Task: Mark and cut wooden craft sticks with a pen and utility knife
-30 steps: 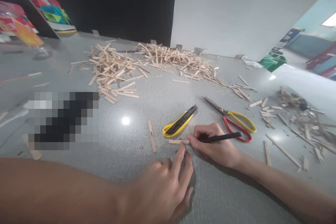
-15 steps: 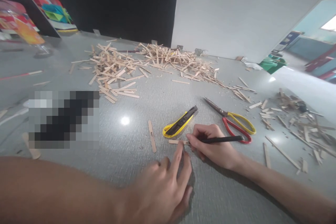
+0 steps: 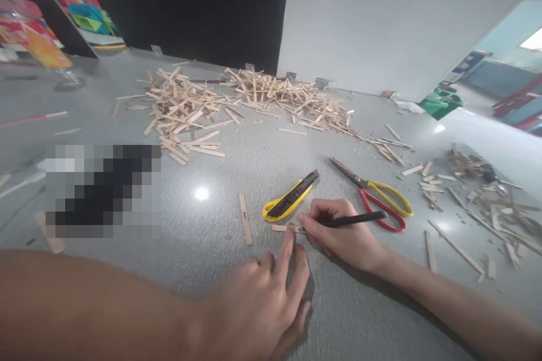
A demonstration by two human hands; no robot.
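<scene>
My right hand [image 3: 339, 228] holds a slim black pen-shaped tool [image 3: 355, 218] in a writing grip. Its tip meets a short wooden craft stick [image 3: 280, 228] lying flat on the table; the tip is too small to make out. With the index fingertip of my left hand [image 3: 271, 299], I press on that stick, the other fingers apart. A second craft stick [image 3: 245, 220], with a small hole near its middle, lies to the left. Just beyond my hands rests a yellow and black utility knife [image 3: 290, 198]. Scissors [image 3: 379, 194] with one yellow and one red handle lie beyond my right hand.
Piles of craft sticks [image 3: 182, 104] spread along the back by a black and white upright panel [image 3: 359, 22]. Cut pieces and scraps [image 3: 499, 208] lie scattered at right. A blurred-out dark item [image 3: 105, 192] is at left, and a bottle [image 3: 46, 51] stands behind it.
The back end of the black tool has tipped slightly up and left in my right hand. My left fingertip stays on the stick.
</scene>
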